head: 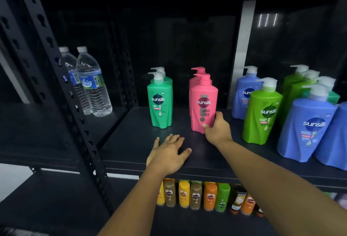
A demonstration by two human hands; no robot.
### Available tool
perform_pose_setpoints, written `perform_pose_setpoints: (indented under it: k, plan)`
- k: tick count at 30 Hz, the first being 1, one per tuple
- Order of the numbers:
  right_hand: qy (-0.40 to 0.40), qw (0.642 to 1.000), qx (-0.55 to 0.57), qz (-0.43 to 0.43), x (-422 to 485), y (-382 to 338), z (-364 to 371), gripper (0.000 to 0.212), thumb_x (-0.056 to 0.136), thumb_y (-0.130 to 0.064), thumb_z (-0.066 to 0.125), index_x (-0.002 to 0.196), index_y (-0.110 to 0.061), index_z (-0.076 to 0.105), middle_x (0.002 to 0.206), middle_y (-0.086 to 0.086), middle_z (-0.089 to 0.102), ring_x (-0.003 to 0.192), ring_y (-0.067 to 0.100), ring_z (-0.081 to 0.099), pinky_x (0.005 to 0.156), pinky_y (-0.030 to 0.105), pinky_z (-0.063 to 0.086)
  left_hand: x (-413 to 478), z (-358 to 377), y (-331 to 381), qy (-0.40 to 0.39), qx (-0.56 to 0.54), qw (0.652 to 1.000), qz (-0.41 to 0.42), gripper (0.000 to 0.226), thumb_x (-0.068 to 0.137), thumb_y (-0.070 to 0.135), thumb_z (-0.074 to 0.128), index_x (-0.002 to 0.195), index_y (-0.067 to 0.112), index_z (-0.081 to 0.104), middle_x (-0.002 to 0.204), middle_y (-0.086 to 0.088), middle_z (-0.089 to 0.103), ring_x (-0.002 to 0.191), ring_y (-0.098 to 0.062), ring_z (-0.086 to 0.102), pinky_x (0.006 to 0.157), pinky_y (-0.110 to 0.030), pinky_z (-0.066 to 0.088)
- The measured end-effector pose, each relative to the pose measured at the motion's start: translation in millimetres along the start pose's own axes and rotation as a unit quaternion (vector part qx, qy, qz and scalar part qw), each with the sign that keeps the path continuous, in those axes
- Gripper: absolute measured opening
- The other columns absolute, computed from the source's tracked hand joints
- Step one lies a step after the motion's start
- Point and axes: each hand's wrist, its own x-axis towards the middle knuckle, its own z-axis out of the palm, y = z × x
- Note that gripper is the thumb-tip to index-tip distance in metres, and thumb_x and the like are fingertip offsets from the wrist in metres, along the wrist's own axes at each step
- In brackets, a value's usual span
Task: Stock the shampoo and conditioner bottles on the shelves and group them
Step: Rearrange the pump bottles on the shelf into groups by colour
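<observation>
Right hand (216, 125): thumb on the front face and fingers curled round the right edge of the front pink bottle (204, 102), low on its body. A grip this low probably serves to slide or turn the bottle on its base, not lift it, so that the label faces out and the bottle lines up with its row.

Left hand (169, 152): palm down, fingers straight and spread, holding nothing, at the front of the shelf (129, 138). Whether it presses on the shelf or hangs just above it cannot be told. It likely steadies the person or waits for the next bottle.

The held bottle stands upright at the head of a file of further pink bottles (196, 78) directly behind it. To its left, apart from it, stand two teal-green bottles (161, 102), one behind the other. The colours are thus already grouped in front-to-back rows.

To the right the grouping looks looser. A lime-green bottle (262, 112) stands nearest the pink row, with blue bottles (308, 125) before and behind it and more green ones at the back. This cluster limits any shift of the pink row rightward; the bare strip of shelf towards the teal-green pair leaves room leftward.

Beyond the upright post (62, 85), in the neighbouring bay, stand two water bottles (93, 87). Small bottles (195, 194) in yellow, brown, orange and green line the lower shelf (216, 222).
</observation>
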Motion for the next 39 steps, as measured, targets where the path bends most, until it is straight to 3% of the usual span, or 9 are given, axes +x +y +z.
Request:
perform_pose_setpoints:
  k: [9, 13, 18, 20, 22, 26, 30, 33, 39]
  plan:
    - [-0.009, 1.0, 0.012, -0.014, 19.6, 4.0, 5.8, 0.05, 0.092, -0.013, 0.071, 0.138, -0.014, 0.05, 0.127, 0.008, 0.068, 0.117, 0.028, 0.063, 0.101, 0.034, 0.049, 0.5, 2.5, 2.1, 0.004, 0.019, 1.0, 0.001, 0.067, 0.103, 0.063, 0.024, 0.163, 0.033, 0.02, 0.171, 0.012, 0.011, 0.158, -0.007, 0.0, 0.128, -0.047, -0.006]
    - [-0.021, 0.999, 0.009, -0.023, 18.6, 9.3, 6.9, 0.045, 0.094, -0.021, 0.07, 0.135, -0.015, 0.052, 0.124, 0.006, 0.069, 0.116, 0.026, 0.065, 0.102, 0.038, 0.051, 1.9, 2.3, 0.6, 0.013, 0.015, 1.0, 0.003, 0.067, 0.103, 0.063, 0.025, 0.162, 0.033, 0.022, 0.171, 0.012, 0.013, 0.158, -0.007, 0.002, 0.128, -0.047, -0.005]
    - [-0.024, 0.987, -0.131, -0.092, -0.1, 22.5, -0.5, 0.042, 0.097, -0.03, 0.063, 0.133, -0.012, 0.054, 0.112, 0.011, 0.072, 0.103, 0.034, 0.068, 0.086, 0.041, 0.056, 0.2, -0.8, 1.1, 0.023, 0.0, 1.0, 0.008, 0.067, 0.103, 0.063, 0.029, 0.162, 0.032, 0.026, 0.17, 0.011, 0.017, 0.157, -0.007, 0.005, 0.128, -0.047, -0.002]
    - [-0.08, 0.967, -0.211, -0.119, -10.6, 29.0, -10.0, 0.053, 0.099, -0.033, 0.059, 0.147, -0.014, 0.047, 0.133, 0.012, 0.065, 0.122, 0.032, 0.061, 0.1, 0.039, 0.05, -0.7, -3.1, 1.1, 0.018, -0.004, 1.0, 0.008, 0.067, 0.103, 0.062, 0.03, 0.162, 0.03, 0.027, 0.17, 0.011, 0.018, 0.158, -0.008, 0.006, 0.129, -0.045, -0.001]
    - [-0.155, 0.936, -0.275, -0.154, -20.8, 34.4, -22.2, 0.057, 0.103, -0.036, 0.052, 0.154, -0.015, 0.039, 0.156, 0.007, 0.045, 0.145, 0.023, 0.041, 0.119, 0.035, 0.032, -3.1, -6.6, 2.9, 0.022, -0.001, 1.0, 0.012, 0.066, 0.104, 0.061, 0.031, 0.162, 0.029, 0.027, 0.17, 0.011, 0.019, 0.157, -0.009, 0.007, 0.129, -0.04, 0.002]
    - [-0.232, 0.904, -0.32, -0.164, -47.8, 48.6, -57.9, 0.059, 0.107, -0.045, 0.038, 0.159, -0.018, 0.03, 0.167, 0.0, 0.023, 0.155, 0.015, 0.015, 0.126, 0.035, 0.009, -12.2, -8.9, 6.7, 0.017, -0.011, 1.0, 0.016, 0.065, 0.105, 0.059, 0.035, 0.162, 0.028, 0.029, 0.169, 0.014, 0.019, 0.157, -0.013, 0.009, 0.125, -0.034, 0.011]
    - [-0.239, 0.901, -0.332, -0.144, -76.9, 57.8, -96.5, 0.066, 0.106, -0.05, 0.036, 0.161, -0.017, 0.022, 0.169, 0.002, 0.015, 0.156, 0.015, 0.008, 0.126, 0.031, 0.006, -11.4, 1.3, -6.0, 0.034, -0.027, 0.999, 0.021, 0.07, 0.099, 0.067, 0.04, 0.159, 0.031, 0.037, 0.166, 0.014, 0.029, 0.156, -0.013, 0.018, 0.126, -0.037, 0.023]
    - [-0.23, 0.908, -0.331, -0.118, -86.6, 62.0, -121.1, 0.069, 0.106, -0.051, 0.038, 0.162, -0.015, 0.019, 0.169, 0.001, 0.015, 0.156, 0.014, 0.008, 0.124, 0.027, 0.008, -13.2, 1.1, -7.9, 0.053, -0.046, 0.997, 0.031, 0.066, 0.098, 0.064, 0.048, 0.154, 0.029, 0.045, 0.162, 0.016, 0.036, 0.153, -0.004, 0.025, 0.124, -0.029, 0.022]
    - [-0.2, 0.895, -0.382, -0.113, -98.4, 78.4, -133.2, 0.072, 0.106, -0.057, 0.024, 0.162, -0.013, 0.015, 0.17, 0.003, 0.011, 0.157, 0.016, 0.005, 0.127, 0.035, 0.005, -12.7, 0.8, 4.1, 0.068, -0.045, 0.995, 0.064, 0.054, 0.099, 0.055, 0.055, 0.145, 0.026, 0.058, 0.155, 0.012, 0.049, 0.146, -0.006, 0.038, 0.119, -0.027, 0.031]
